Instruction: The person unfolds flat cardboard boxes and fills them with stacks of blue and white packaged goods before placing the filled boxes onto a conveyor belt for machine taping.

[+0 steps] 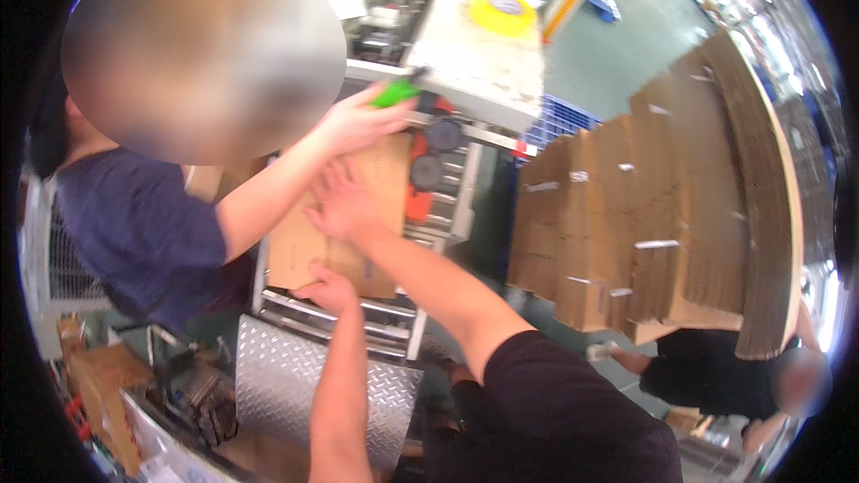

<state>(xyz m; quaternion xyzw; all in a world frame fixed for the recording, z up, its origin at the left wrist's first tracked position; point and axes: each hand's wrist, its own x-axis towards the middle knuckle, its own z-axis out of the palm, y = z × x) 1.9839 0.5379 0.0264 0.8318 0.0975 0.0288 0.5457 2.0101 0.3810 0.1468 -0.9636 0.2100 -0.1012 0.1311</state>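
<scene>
A brown cardboard box (300,246) lies on a roller conveyor in front of me. My right hand (347,207) rests flat on its top with the fingers spread. At the box's near edge is my left hand (331,290), thumb over the top and the other fingers along the side, gripping that edge. From the left a co-worker's hand (362,121) reaches across the far end of the box, just beyond my right hand. It holds a green-handled tool (395,93) with a dark tip, blurred.
Black rollers on an orange mount (426,172) flank the box's right side. Yellow tape (503,11) lies on a white surface beyond. Tall stacks of flattened cardboard (626,206) stand at right, with another person (716,374) near them. A diamond-plate metal sheet (282,376) lies nearer me.
</scene>
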